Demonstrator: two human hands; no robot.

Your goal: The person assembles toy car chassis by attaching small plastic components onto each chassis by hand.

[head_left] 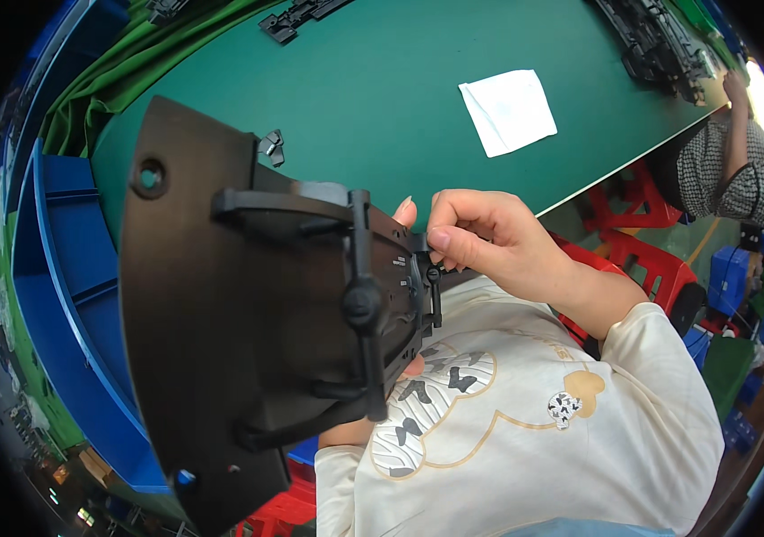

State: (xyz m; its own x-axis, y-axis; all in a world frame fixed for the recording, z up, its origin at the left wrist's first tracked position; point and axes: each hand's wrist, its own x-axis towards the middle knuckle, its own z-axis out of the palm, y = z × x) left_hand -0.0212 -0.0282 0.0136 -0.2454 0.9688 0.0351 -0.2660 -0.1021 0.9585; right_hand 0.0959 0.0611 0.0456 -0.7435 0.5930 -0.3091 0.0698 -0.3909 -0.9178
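Observation:
A large black plastic part (212, 268), with a broad curved panel, a raised frame and a rod with a round pivot, is held up in front of my body. My left hand (406, 213) grips it from behind at the narrower end; only a thumb tip and another fingertip show, and the rest is hidden by the part. At that same end my right hand (498, 234) pinches thumb and forefinger together beside a small black lever (434, 282). What lies between those fingertips is too small to make out.
On the green table (382, 98) lie a white paper sheet (512, 112), a small dark piece (272, 148) and black assemblies (655, 49) at the far right. A blue bin (77, 215) stands left. Red stools (637, 201) and another person (740, 166) are at right.

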